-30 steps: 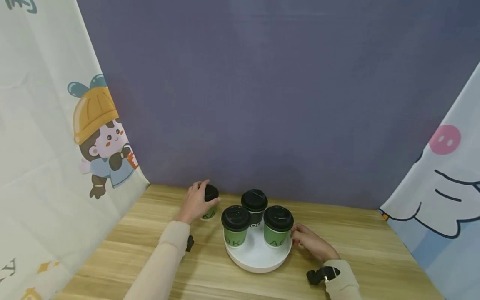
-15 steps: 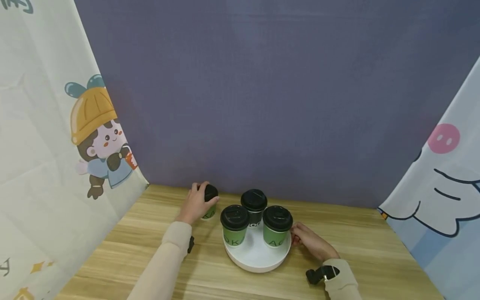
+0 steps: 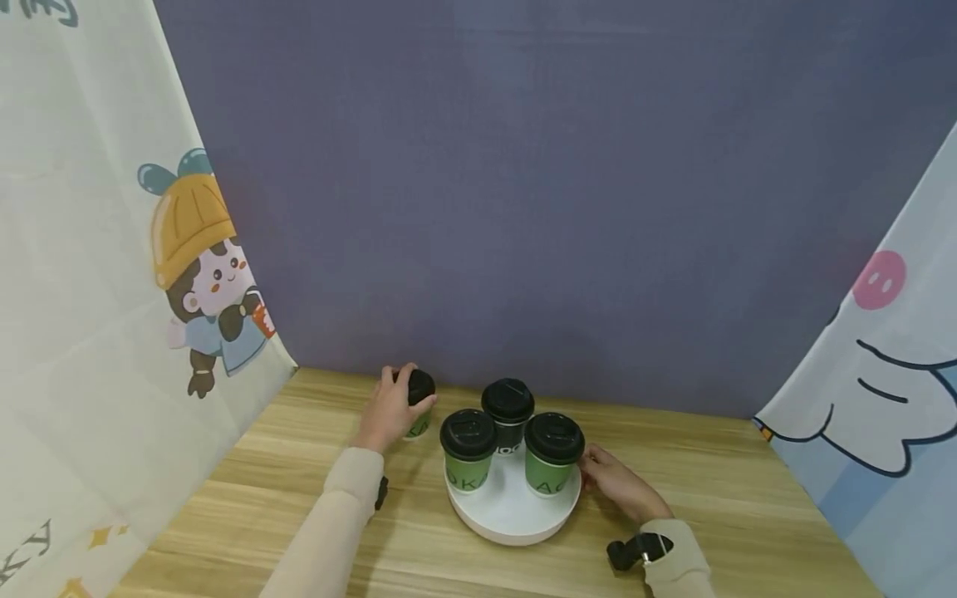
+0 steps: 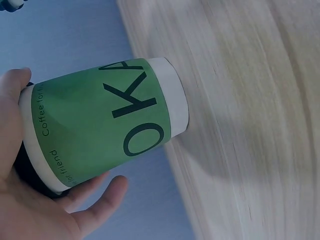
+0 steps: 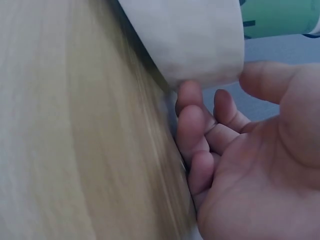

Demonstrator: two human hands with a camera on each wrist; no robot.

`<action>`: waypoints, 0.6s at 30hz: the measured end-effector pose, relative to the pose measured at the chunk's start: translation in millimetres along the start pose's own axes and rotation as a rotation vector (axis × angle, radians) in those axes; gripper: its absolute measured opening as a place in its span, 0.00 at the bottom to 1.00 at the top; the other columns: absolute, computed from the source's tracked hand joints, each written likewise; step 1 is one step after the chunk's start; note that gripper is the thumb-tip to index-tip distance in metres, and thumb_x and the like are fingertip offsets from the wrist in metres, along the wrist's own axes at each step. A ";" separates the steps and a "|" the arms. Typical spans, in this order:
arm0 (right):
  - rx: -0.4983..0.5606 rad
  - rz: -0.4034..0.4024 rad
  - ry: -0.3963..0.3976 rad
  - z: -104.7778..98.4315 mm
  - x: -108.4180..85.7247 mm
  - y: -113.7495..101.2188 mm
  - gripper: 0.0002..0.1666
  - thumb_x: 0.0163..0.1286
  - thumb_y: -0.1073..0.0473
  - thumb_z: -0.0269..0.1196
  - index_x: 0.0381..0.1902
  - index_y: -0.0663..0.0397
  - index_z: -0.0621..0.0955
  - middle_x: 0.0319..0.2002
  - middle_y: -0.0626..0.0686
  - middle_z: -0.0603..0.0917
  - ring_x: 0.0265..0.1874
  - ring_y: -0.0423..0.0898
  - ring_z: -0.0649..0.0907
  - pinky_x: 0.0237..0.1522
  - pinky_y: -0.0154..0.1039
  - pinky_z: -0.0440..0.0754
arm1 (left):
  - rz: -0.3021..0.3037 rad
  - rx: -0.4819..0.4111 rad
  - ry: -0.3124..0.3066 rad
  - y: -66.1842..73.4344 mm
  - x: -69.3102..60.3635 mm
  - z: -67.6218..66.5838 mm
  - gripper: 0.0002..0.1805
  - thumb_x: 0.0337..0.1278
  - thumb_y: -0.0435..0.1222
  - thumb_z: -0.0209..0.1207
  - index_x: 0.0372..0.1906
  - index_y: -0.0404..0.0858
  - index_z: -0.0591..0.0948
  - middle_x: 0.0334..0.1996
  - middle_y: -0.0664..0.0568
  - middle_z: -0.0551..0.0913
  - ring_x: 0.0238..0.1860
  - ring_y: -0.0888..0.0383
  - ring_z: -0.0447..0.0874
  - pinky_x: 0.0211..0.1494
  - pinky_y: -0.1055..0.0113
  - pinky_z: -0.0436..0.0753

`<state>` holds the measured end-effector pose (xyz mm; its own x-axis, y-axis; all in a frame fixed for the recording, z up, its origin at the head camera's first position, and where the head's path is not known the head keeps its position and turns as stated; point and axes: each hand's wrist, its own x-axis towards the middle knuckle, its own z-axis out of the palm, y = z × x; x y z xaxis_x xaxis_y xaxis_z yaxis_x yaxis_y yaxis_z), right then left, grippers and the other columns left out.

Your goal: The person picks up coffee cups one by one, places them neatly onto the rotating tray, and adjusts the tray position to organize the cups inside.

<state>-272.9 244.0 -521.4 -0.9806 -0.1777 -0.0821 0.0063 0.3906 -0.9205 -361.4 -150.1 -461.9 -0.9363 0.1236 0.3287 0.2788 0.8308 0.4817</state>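
Observation:
My left hand (image 3: 385, 415) grips a green paper coffee cup (image 4: 95, 125) from above, around its black lid (image 3: 422, 384). This cup stands upright on the table, left of a round white tray (image 3: 516, 519). On the tray stand three lidded cups: a green cup (image 3: 467, 473) at left, a black cup (image 3: 510, 433) behind, and another green cup (image 3: 548, 475) at right. At the tray's right edge, my right hand (image 3: 624, 488) holds the rim. In the right wrist view its thumb (image 5: 265, 80) touches the tray's side, and curled fingertips (image 5: 190, 92) sit at its lower edge.
The wood-grain table (image 3: 247, 507) ends at a dark blue-grey backdrop (image 3: 523, 208) close behind the cups. Printed cloths hang at the left (image 3: 82, 274) and right (image 3: 912, 357). Each wrist wears a black camera (image 3: 639, 550).
Hardly anything differs. Both hands keep their places on the cup and the tray; the head view shifts slightly.

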 end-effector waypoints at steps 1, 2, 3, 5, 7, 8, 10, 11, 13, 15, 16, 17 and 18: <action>-0.001 -0.005 -0.001 -0.2 0.3 0.2 0.16 0.84 0.51 0.50 0.45 0.59 0.72 0.41 0.53 0.75 0.40 0.47 0.75 0.43 0.38 0.75 | 0.003 0.007 0.005 0.9 -1.2 -0.3 0.45 0.64 0.61 0.62 0.78 0.43 0.63 0.68 0.31 0.65 0.58 0.33 0.79 0.48 0.42 0.84; -0.001 -0.011 -0.002 -0.4 0.5 0.3 0.16 0.84 0.51 0.50 0.45 0.59 0.72 0.40 0.53 0.75 0.40 0.47 0.75 0.43 0.38 0.75 | 0.008 0.016 0.013 1.6 -2.5 -0.7 0.45 0.64 0.61 0.62 0.77 0.42 0.64 0.67 0.31 0.65 0.55 0.34 0.80 0.45 0.44 0.84; 0.000 -0.015 -0.002 -0.6 0.8 0.3 0.15 0.84 0.51 0.50 0.45 0.59 0.72 0.40 0.52 0.75 0.40 0.47 0.75 0.43 0.38 0.75 | 0.013 0.025 0.021 2.2 -3.8 -1.0 0.45 0.64 0.60 0.63 0.77 0.42 0.64 0.67 0.30 0.66 0.52 0.35 0.82 0.40 0.46 0.84; -0.001 -0.022 -0.008 -1.1 1.4 0.4 0.15 0.84 0.52 0.49 0.45 0.59 0.72 0.40 0.52 0.75 0.39 0.47 0.75 0.43 0.38 0.75 | 0.015 0.040 0.030 3.2 -6.5 -1.8 0.45 0.63 0.60 0.63 0.77 0.42 0.64 0.67 0.30 0.66 0.46 0.38 0.82 0.33 0.50 0.82; -0.002 -0.024 -0.016 -1.6 1.7 0.6 0.15 0.84 0.51 0.49 0.45 0.59 0.73 0.40 0.52 0.75 0.39 0.47 0.75 0.43 0.38 0.75 | 0.016 0.058 0.036 3.7 -9.1 -2.5 0.46 0.62 0.60 0.64 0.77 0.42 0.63 0.67 0.30 0.66 0.44 0.39 0.82 0.31 0.52 0.80; -0.001 -0.024 -0.020 -1.8 1.6 0.4 0.16 0.84 0.51 0.49 0.46 0.59 0.73 0.40 0.51 0.75 0.39 0.47 0.75 0.43 0.38 0.75 | 0.017 0.064 0.039 3.7 -10.5 -2.9 0.46 0.62 0.60 0.64 0.77 0.42 0.63 0.67 0.30 0.66 0.44 0.38 0.82 0.31 0.52 0.80; 0.001 -0.023 -0.029 -2.0 1.3 0.2 0.17 0.84 0.50 0.49 0.47 0.59 0.73 0.40 0.51 0.74 0.40 0.47 0.75 0.43 0.38 0.75 | 0.018 0.077 0.036 3.6 -12.7 -3.6 0.47 0.61 0.61 0.64 0.78 0.43 0.62 0.68 0.31 0.66 0.47 0.37 0.82 0.35 0.49 0.82; 0.002 -0.024 -0.034 -2.1 1.2 0.1 0.17 0.84 0.49 0.49 0.48 0.59 0.73 0.40 0.51 0.74 0.40 0.47 0.75 0.43 0.38 0.75 | 0.020 0.085 0.038 3.4 -13.6 -3.7 0.47 0.61 0.61 0.64 0.78 0.43 0.62 0.68 0.32 0.67 0.49 0.37 0.82 0.37 0.48 0.82; 0.006 -0.026 -0.039 -2.1 0.9 -0.4 0.17 0.84 0.49 0.49 0.49 0.59 0.73 0.41 0.51 0.74 0.40 0.47 0.74 0.43 0.38 0.75 | 0.028 0.092 0.044 2.7 -15.5 -3.9 0.48 0.60 0.61 0.64 0.77 0.43 0.62 0.67 0.33 0.68 0.52 0.36 0.81 0.41 0.47 0.83; 0.012 -0.026 -0.042 -1.9 1.0 -0.5 0.17 0.84 0.49 0.49 0.49 0.59 0.73 0.41 0.51 0.74 0.40 0.47 0.74 0.43 0.38 0.75 | 0.030 0.091 0.050 2.3 -17.5 -4.2 0.48 0.60 0.61 0.65 0.77 0.43 0.62 0.67 0.33 0.68 0.53 0.36 0.81 0.42 0.46 0.83; 0.016 -0.026 -0.043 -1.8 1.2 -0.4 0.16 0.84 0.50 0.49 0.48 0.58 0.73 0.40 0.51 0.74 0.40 0.47 0.75 0.43 0.38 0.75 | 0.031 0.087 0.056 2.2 -18.8 -4.4 0.48 0.59 0.61 0.65 0.77 0.43 0.63 0.67 0.33 0.68 0.53 0.36 0.81 0.43 0.45 0.84; 0.019 -0.028 -0.046 -1.7 1.5 -0.2 0.16 0.84 0.50 0.50 0.47 0.58 0.73 0.40 0.51 0.74 0.40 0.47 0.75 0.43 0.38 0.75 | 0.030 0.085 0.061 2.0 -20.1 -4.7 0.47 0.59 0.61 0.66 0.77 0.43 0.63 0.67 0.33 0.69 0.54 0.35 0.81 0.44 0.45 0.84; 0.023 -0.029 -0.047 -1.5 1.8 -0.2 0.15 0.83 0.50 0.50 0.46 0.57 0.73 0.40 0.51 0.74 0.40 0.47 0.75 0.43 0.37 0.75 | 0.028 0.081 0.065 2.2 -21.7 -4.9 0.47 0.59 0.60 0.66 0.77 0.43 0.63 0.67 0.33 0.69 0.55 0.35 0.81 0.45 0.44 0.84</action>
<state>-274.9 245.0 -520.8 -0.9702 -0.2311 -0.0729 -0.0167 0.3639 -0.9313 -339.3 -153.7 -464.0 -0.9118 0.1135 0.3947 0.2836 0.8692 0.4051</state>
